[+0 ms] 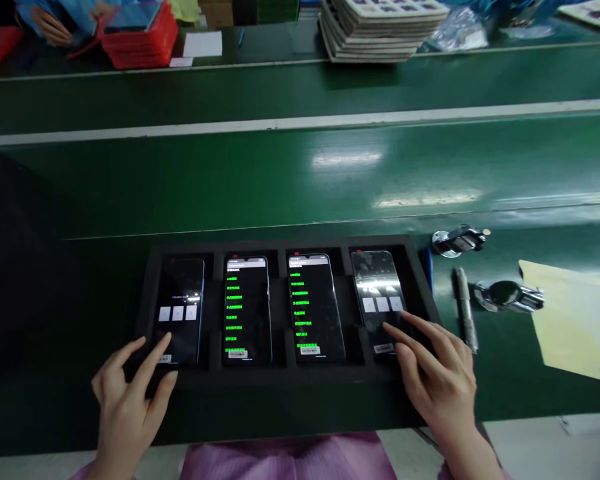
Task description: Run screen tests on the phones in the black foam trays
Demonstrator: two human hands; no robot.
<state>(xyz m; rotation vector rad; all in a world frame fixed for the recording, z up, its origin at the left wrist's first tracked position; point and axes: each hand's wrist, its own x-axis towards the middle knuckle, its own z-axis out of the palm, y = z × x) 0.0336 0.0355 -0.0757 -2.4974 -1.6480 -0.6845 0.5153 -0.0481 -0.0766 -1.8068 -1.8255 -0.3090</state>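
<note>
A black foam tray (280, 377) on the green bench holds a row of smartphones, each in its own slot. My left hand (130, 393) is open, its index finger over the lower part of the leftmost smartphone (180, 287), whose dark screen shows three white squares. Over the rightmost smartphone (377, 267), with three similar squares, my right hand (437, 373) is open too, fingers spread. I cannot tell whether either fingertip touches glass. Between them, the left middle smartphone (253, 300) and the right middle smartphone (323, 313) show lists of green text.
Right of the tray lie a silver marker (464, 307), two shiny metal fittings (460, 240) and yellow paper (575, 320). Across the bench are red trays (140, 43), a stack of pale trays (375, 33) and clear plastic bags (457, 30). A co-worker's hands (53, 23) show at the upper left.
</note>
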